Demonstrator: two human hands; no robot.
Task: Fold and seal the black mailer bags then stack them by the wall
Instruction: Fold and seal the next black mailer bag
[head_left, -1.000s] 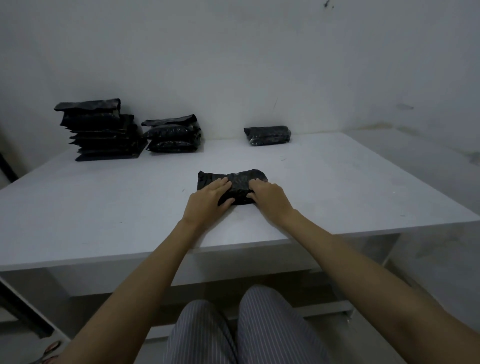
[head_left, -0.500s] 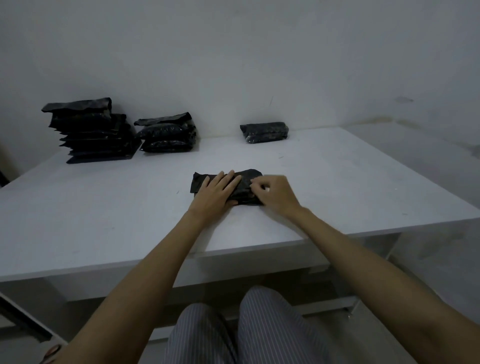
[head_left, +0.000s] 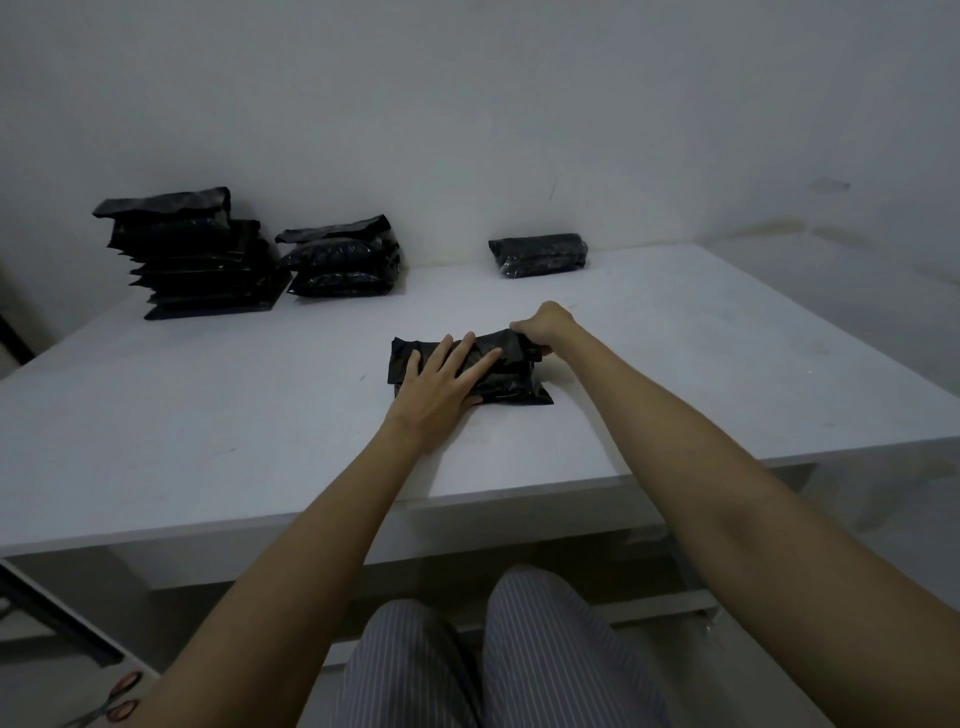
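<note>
The bag (head_left: 511, 371) is now pressed flat-handed by the left hand (head_left: 441, 387), its far edge newly gripped by the right hand (head_left: 545, 327) for folding.

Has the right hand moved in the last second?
Yes. The right hand has gone from the bag's near edge to its far right end, toward the wall, and now grips the flap there.
</note>
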